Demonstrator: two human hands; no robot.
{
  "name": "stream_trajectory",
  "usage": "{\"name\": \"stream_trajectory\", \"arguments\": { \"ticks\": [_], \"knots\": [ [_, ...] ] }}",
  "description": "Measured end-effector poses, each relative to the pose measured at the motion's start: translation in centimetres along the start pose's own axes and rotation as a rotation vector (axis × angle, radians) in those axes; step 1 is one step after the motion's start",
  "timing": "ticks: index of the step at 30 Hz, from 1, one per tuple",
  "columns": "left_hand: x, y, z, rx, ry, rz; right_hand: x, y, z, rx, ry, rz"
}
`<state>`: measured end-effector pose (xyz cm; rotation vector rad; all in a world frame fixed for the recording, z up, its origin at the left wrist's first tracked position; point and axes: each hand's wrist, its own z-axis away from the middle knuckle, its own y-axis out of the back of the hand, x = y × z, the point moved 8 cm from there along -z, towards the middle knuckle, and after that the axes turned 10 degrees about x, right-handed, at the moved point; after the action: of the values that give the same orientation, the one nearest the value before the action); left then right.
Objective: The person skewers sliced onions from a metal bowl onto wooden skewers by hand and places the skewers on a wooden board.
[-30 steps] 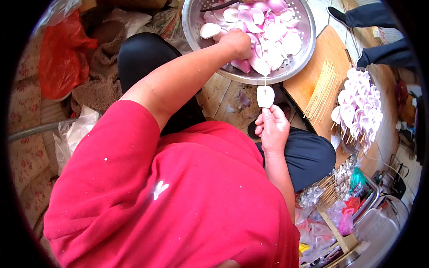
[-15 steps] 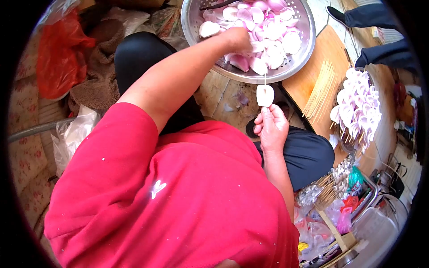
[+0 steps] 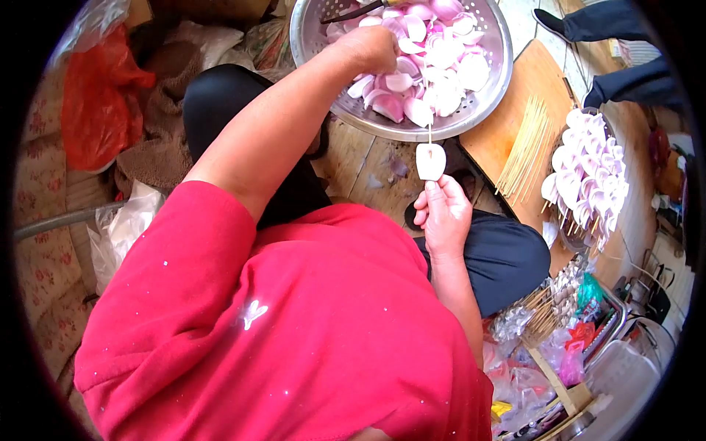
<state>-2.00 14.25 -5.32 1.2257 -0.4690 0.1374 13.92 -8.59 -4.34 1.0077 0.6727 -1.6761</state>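
A metal colander (image 3: 494, 88) holds many peeled pink and white onion pieces (image 3: 441, 55). My left hand (image 3: 376, 50) is over the left part of the pieces, its fingers bent downward and closed; what they hold, if anything, is hidden beneath them. Below the colander's front rim, my right hand (image 3: 447, 213) pinches a thin bamboo skewer (image 3: 430, 134) bearing one white onion piece (image 3: 431, 163), thumb and fingers at the lower edge of the piece. The skewer's upper end points toward the colander.
A dark-bladed knife (image 3: 354, 12) lies at the colander's far rim. To the right, a wooden board (image 3: 489, 140) carries loose bamboo skewers (image 3: 526, 151), beside a pile of skewered onions (image 3: 587, 173). Another person's legs (image 3: 610, 24) are at upper right. Plastic bags (image 3: 526, 382) lie lower right.
My left hand has moved left and slightly up over the onion pieces. My right hand stays almost in place, still pinching the skewer with its one onion piece.
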Motion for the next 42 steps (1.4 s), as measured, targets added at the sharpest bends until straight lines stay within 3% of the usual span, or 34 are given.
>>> {"name": "stream_trajectory", "arguments": {
  "ticks": [1,3,4,8,11,15,17,20,21,23,27,33,42],
  "knots": [
    [0.1,0.2,-0.4,0.004,-0.002,-0.002,0.0,0.0,0.0,-0.005,-0.013,0.013],
    [0.2,3.2,-1.3,0.338,0.021,0.023,0.1,0.0,0.0,-0.006,-0.009,0.006],
    [0.1,3.9,-1.6,0.404,0.048,0.074,0.1,0.0,-0.1,0.0,-0.015,0.003],
    [0.0,3.5,-4.5,0.522,0.027,0.08,0.0,0.3,-0.2,0.02,-0.024,0.004],
    [0.3,2.2,-5.5,0.527,0.009,-0.013,0.5,0.6,-0.5,0.051,-0.011,-0.001],
    [1.2,3.4,-5.5,0.478,-0.095,0.035,0.2,0.7,-0.6,0.05,0.004,-0.022],
    [1.4,3.9,-5.2,0.442,-0.052,0.114,0.0,0.6,-0.7,0.042,0.019,-0.041],
    [0.6,2.8,-3.5,0.23,0.139,0.903,-0.6,0.4,-0.4,0.028,0.047,-0.073],
    [0.8,2.9,-2.8,0.235,0.14,0.9,-0.9,0.3,-0.3,0.024,0.059,-0.083],
    [1.0,2.1,-1.5,0.179,0.252,1.284,-0.9,0.1,0.0,0.01,0.066,-0.091],
    [1.2,1.6,0.4,0.165,0.376,1.51,-0.7,0.0,0.7,-0.034,0.079,-0.093],
    [1.1,1.4,1.5,0.162,0.398,1.612,-0.6,-0.1,1.3,-0.077,0.053,-0.095],
    [0.8,1.9,2.2,0.219,0.369,1.455,-0.3,-0.2,1.4,-0.092,0.048,-0.063]
  ]
}}
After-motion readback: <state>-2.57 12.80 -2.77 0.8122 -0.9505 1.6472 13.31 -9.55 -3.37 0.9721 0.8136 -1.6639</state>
